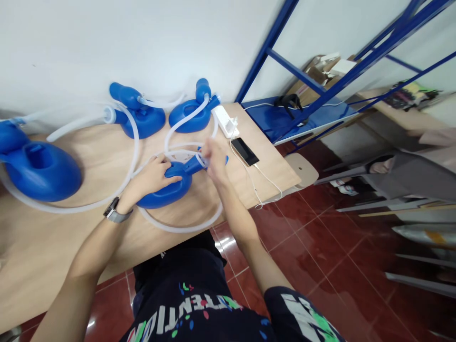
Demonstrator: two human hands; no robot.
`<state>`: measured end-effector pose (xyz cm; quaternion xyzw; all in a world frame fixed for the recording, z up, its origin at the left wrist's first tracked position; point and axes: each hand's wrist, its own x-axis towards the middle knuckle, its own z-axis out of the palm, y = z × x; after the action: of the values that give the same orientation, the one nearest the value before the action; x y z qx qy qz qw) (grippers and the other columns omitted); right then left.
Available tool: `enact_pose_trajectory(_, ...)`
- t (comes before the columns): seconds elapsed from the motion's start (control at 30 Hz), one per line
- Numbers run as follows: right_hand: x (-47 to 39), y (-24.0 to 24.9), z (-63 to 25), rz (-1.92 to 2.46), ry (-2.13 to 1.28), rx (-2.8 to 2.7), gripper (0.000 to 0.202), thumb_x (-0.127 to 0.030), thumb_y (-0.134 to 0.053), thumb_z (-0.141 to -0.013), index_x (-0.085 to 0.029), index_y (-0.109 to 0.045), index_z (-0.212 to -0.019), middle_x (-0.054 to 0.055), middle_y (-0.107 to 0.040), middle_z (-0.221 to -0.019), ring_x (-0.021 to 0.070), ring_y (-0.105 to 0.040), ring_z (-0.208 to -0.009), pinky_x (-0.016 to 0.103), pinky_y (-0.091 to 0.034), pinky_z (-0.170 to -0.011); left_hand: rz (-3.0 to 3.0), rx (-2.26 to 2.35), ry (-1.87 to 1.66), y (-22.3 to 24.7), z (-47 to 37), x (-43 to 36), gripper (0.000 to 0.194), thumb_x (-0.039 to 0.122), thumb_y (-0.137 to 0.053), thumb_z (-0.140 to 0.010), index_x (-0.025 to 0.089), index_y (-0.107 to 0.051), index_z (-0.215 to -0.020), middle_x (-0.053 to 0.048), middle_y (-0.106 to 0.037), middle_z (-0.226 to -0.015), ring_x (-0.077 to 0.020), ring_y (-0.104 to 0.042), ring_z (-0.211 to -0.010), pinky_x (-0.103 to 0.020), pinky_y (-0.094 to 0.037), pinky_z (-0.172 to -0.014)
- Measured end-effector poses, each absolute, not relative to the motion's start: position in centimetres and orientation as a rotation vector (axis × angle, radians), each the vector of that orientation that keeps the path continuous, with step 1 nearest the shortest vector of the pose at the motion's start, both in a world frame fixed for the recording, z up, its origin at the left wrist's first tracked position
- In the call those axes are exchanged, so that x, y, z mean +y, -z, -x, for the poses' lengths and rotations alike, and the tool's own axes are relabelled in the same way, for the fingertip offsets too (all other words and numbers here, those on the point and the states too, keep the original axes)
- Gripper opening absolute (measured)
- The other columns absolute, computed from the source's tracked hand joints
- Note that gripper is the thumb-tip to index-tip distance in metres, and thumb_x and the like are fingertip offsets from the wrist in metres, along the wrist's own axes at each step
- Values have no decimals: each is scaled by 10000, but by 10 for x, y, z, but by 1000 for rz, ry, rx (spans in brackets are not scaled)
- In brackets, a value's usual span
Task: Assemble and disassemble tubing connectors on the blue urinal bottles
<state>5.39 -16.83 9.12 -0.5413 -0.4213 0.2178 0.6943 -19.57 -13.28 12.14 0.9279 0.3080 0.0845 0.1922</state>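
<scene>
Glossy blue plastic container (164, 190), translucent tubing (185, 227), matt wooden table (42, 237).

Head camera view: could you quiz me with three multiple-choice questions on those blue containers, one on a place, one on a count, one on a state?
1. Where does the phone lie?
A. on the floor
B. on the table, right of the hands
C. on the blue shelf

2. How many blue containers are on the table?
A. two
B. four
C. six

3. What is the left hand doing?
A. resting on the nearest blue container
B. holding the phone
C. hanging free

Answers: 1 B, it lies near the power strip. 2 B, four blue bodies show. 3 A, its fingers lie on the container.
</scene>
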Motion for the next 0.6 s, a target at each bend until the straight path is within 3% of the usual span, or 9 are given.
enact_pose_trajectory(0.1, -172, -92, -105, 1225, -351, -869, 734, -995, -246, -917, -314, -149, -659, -92, -88, -520, 160, -236, -446, 498, -605, -747, -2606, 876, -222, -118, 200, -133, 591, 728, -622, -944, 178, -812, -1049, -143, -651, -1140, -326, -626, -1071, -483, -518, -1021)
enact_pose_trajectory(0.17, -180, -90, -133, 1281, -315, -904, 721, -977, -181, -936, -319, -197, -643, -85, -102, -506, 175, -271, -454, 506, -600, -796, -2611, 927, -193, -117, 201, -134, 631, 757, -610, -933, 168, -809, -1043, -150, -644, -1131, -329, -639, -1042, -483, -535, -976)
enact_pose_trajectory(0.23, -191, -86, -147, 1352, -325, -999, 723, -940, -253, -966, -308, -281, -616, -66, -203, -489, 173, -357, -473, 478, -601, -810, -2610, 972, -182, -119, 201, -134, 649, 775, -610, -921, 164, -808, -1016, -148, -647, -1094, -332, -651, -1024, -478, -544, -949)
enact_pose_trajectory(0.4, -221, -85, -142, 1482, -383, -1381, 590, -736, -674, -944, -265, -547, -613, -5, -527, -601, 217, -559, -625, 479, -591, -812, -2601, 1003, -223, -124, 201, -137, 621, 781, -626, -917, 200, -810, -1040, -135, -678, -1134, -322, -673, -1044, -437, -553, -906)
enact_pose_trajectory(0.5, -232, -94, -123, 1464, -355, -1572, 399, -641, -701, -978, -254, -728, -888, 54, -715, -934, 267, -682, -920, 481, -568, -958, -2592, 1022, -237, -124, 203, -140, 606, 765, -652, -912, 184, -799, -1002, -137, -689, -1118, -324, -679, -1038, -444, -555, -911)
enact_pose_trajectory(0.6, -236, -100, -100, 1353, -339, -1824, 358, -603, -670, -1034, -249, -721, -1028, 65, -718, -1083, 276, -667, -1095, 474, -531, -1035, -2575, 1037, -300, -122, 203, -142, 582, 746, -683, -905, 175, -778, -959, -131, -707, -1110, -322, -683, -1061, -451, -551, -968)
